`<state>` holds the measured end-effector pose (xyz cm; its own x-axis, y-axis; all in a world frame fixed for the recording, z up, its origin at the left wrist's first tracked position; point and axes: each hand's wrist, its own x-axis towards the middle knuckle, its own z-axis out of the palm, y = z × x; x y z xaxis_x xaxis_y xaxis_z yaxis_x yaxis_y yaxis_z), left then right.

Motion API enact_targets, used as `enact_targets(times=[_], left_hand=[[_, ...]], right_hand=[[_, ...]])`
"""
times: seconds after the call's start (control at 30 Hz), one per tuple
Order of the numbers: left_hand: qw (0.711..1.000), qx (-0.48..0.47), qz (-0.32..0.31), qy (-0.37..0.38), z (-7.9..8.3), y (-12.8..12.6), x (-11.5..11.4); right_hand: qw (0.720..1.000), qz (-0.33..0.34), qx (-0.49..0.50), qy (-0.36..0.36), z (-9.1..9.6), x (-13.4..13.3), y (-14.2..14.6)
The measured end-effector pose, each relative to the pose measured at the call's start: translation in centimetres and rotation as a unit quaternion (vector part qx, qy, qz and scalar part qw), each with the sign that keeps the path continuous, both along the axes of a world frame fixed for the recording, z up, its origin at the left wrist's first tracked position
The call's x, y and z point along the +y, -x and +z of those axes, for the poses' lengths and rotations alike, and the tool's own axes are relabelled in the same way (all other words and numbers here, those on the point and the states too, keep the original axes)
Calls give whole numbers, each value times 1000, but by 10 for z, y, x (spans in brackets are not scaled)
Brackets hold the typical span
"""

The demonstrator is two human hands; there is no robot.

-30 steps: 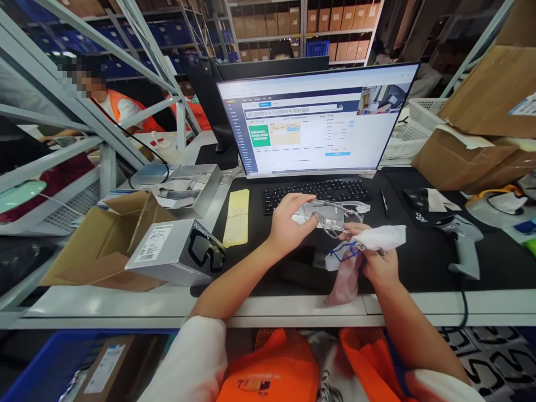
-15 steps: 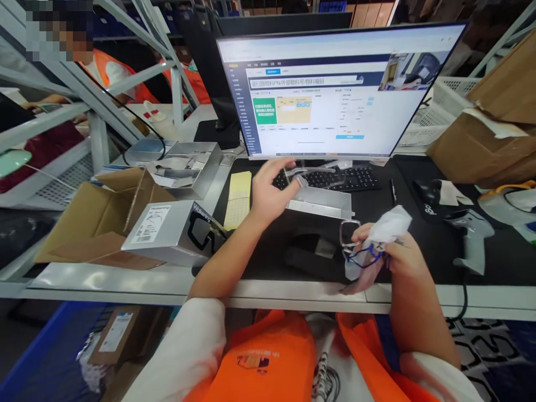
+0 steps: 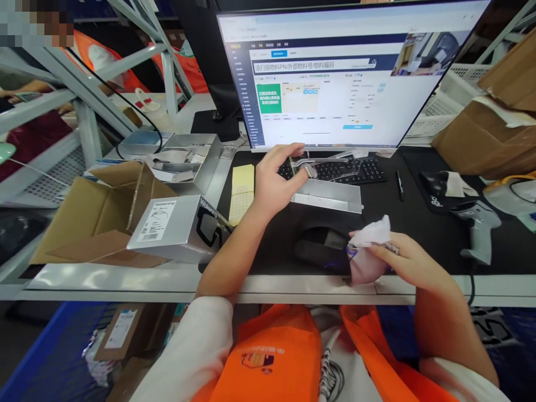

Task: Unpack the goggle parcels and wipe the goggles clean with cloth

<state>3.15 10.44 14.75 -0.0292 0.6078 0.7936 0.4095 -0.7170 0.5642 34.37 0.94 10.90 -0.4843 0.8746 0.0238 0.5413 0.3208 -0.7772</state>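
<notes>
The left hand (image 3: 270, 181) reaches in toward the far edge of the black desk mat (image 3: 268, 251), thumb and fingers spread in a half-open curve about the left end of a clear plastic piece (image 3: 335, 161). The thumb meets a greyish bit at that end, though I cannot tell whether the grip is firm or loose. The clear plastic piece is over the keyboard (image 3: 376, 172), in front of the monitor (image 3: 318, 106) and just behind a shallow silver tray (image 3: 329, 195) on the mat.

The right hand (image 3: 408, 257) is closed on a crumpled pale cloth (image 3: 371, 262), gathered between thumb and fingers near the mat's front edge. A thin blue line shows at the cloth's left side, too blurred to make out. Just left of the cloth, also near the front edge, lies a dark rounded item (image 3: 310, 244).

A banded stack of yellow slips (image 3: 242, 192) lies along the mat's left edge. By the front left corner, a silver box (image 3: 176, 228) printed with black eyewear stands against an open cardboard box (image 3: 96, 215). To the right of the keyboard are a pen (image 3: 400, 186), then a mouse (image 3: 431, 183), with a grey scanner (image 3: 479, 226) nearer the front, its cable hanging over the table's front edge
</notes>
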Motion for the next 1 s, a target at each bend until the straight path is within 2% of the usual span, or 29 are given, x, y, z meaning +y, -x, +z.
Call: enact_targets(times=[0.1,0.2,0.37,0.43,0.57,0.7,0.87,1.0], left_hand=[[1000,-17,-22,13,0,-3,-1],[998,-40,-45,25,-6,-14,-4],[984,-125,-107,73,-31,-56,-22],[981,-118,-131,85,-44,-72,-30],[986,-67,-137,67,-66,-88,-32],[986,-86,-122,76,-81,-90,-22],[979,-134,-119,100,-91,-95,-23],[976,-156,-131,81,-94,-99,-29]], right_hand=[[999,-6,-33,36,-11,-15,-11],[998,9,-49,40,-19,-32,-9],[998,-7,-65,-4,-22,-57,-1],[998,-15,-63,-3,-21,-61,1],[997,-51,-52,39,-24,-59,8],[991,-101,-43,81,-30,-48,18],[979,-172,48,94,-42,-43,31],[946,-239,146,161,-53,-42,40]])
